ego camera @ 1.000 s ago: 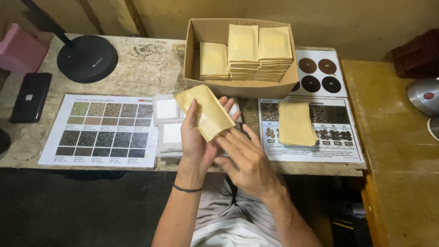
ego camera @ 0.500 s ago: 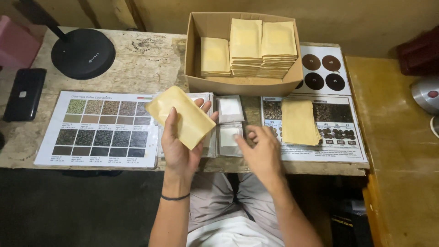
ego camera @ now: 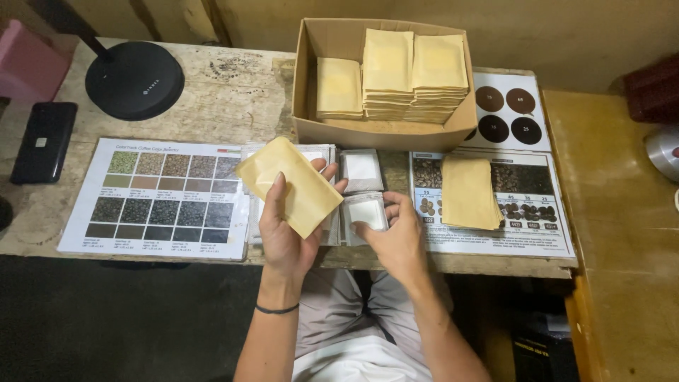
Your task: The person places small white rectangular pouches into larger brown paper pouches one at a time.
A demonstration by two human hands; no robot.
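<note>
On the table (ego camera: 233,106), a cardboard box (ego camera: 382,131) holds stacked pouches (ego camera: 387,71).

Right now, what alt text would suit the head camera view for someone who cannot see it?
A person's left hand holds up a tan paper pouch while the right hand touches a small white packet on a worn table. Behind, a cardboard box holds stacked pouches.

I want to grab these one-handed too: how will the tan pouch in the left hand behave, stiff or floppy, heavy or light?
The tan pouch probably is light: the left hand holds it up with thumb and fingertips alone. It looks flat and keeps its shape past the fingers, so likely semi-stiff, not floppy. Being flat, it should not roll; its smooth face may slip.
</note>
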